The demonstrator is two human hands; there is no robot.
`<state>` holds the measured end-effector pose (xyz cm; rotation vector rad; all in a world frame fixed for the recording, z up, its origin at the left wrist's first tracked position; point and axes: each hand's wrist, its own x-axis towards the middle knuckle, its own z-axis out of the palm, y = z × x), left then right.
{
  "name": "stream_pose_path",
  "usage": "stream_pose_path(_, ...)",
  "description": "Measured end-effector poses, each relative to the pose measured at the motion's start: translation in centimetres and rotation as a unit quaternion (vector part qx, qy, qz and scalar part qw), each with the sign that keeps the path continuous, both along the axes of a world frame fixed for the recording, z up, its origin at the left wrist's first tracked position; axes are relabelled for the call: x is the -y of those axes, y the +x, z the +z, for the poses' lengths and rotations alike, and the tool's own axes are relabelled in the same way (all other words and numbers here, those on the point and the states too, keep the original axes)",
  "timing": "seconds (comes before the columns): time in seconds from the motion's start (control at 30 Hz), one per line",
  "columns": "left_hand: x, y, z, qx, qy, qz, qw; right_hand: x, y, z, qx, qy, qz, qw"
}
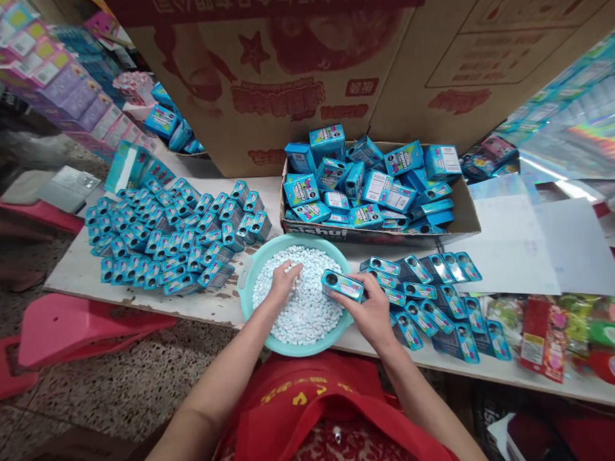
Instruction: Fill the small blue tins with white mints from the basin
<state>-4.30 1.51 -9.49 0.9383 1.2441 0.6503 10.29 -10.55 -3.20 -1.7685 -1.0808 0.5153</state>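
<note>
A light green basin [245, 287] full of small white candies [311, 319] sits at the table's front edge. Over the candies is my left hand [285, 283], its fingers drawn together; what is between the fingertips is hidden. My right hand [371, 310] grips a small blue candy tin [342, 285] above the basin's right side, its round dark opening facing up. To the right of that hand stand several similar blue tins [419, 291]. A large cluster of such tins [170, 236] covers the table on the left.
Behind the basin lies an open carton [379, 235] heaped with blue boxes [366, 180]. A tall cardboard box [301, 74] rises at the back. White sheets [516, 242] and packaged goods [544, 339] lie at the right. A pink stool [77, 325] stands left of the table [75, 274].
</note>
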Motion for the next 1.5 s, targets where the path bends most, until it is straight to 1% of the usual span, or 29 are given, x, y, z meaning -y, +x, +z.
stream_pose_path(0.07, 0.1, 0.3, 2.6, 0.074, -0.028, 0.023, 0.997, -0.3, -0.3, -0.2, 0.009, 0.001, 0.019, 1.0)
stream_pose_path(0.17, 0.5, 1.1, 6.4, 0.16, -0.013, 0.046, 0.986, -1.0, -1.1, -0.6, 0.016, 0.0, 0.051, 0.999)
stream_pose_path(0.23, 0.7, 1.6, 8.0, 0.208, 0.003, 0.06, 0.976, -1.4, -1.8, -0.7, 0.019, -0.003, 0.071, 0.997)
stream_pose_path(0.3, 0.8, 2.0, 8.7, 0.238, 0.014, 0.079, 0.968, -1.8, -2.4, -0.6, 0.023, -0.013, 0.093, 0.995)
stream_pose_path(0.4, 0.8, 2.2, 8.6, 0.25, 0.028, 0.106, 0.962, -2.2, -2.9, -0.4, 0.027, -0.031, 0.117, 0.992)
stream_pose_path(0.57, 0.6, 2.1, 8.0, 0.23, 0.046, 0.127, 0.964, -2.5, -3.0, -0.1, 0.023, -0.032, 0.111, 0.993)
stream_pose_path(0.67, 0.7, 2.3, 8.5, 0.213, 0.045, 0.142, 0.966, -2.5, -3.1, 0.5, 0.019, -0.027, 0.113, 0.993)
stream_pose_path(0.8, 0.9, 2.9, 9.5, 0.211, 0.059, 0.156, 0.963, -2.4, -2.9, 1.5, 0.037, -0.006, 0.104, 0.994)
stream_pose_path(0.87, 1.0, 3.2, 9.5, 0.206, 0.049, 0.175, 0.962, -2.5, -2.6, 1.5, 0.038, -0.01, 0.101, 0.994)
stream_pose_path(0.93, 0.9, 3.4, 9.2, 0.201, 0.035, 0.189, 0.96, -2.6, -2.3, 1.3, 0.034, -0.016, 0.108, 0.993)
stream_pose_path(1.1, 0.8, 3.7, 8.5, 0.201, 0.06, 0.189, 0.959, -2.6, -1.8, 0.9, 0.025, -0.022, 0.095, 0.995)
stream_pose_path(1.23, 1.1, 3.9, 8.6, 0.187, 0.052, 0.18, 0.964, -2.3, -2.1, 0.7, 0.013, -0.032, 0.091, 0.995)
stream_pose_path(1.37, 1.3, 4.0, 8.7, 0.188, 0.063, 0.164, 0.966, -2.2, -2.4, 0.6, 0.002, -0.045, 0.092, 0.995)
stream_pose_path(1.5, 1.4, 4.0, 8.9, 0.207, 0.081, 0.158, 0.962, -2.1, -2.7, 1.2, -0.001, -0.02, 0.086, 0.996)
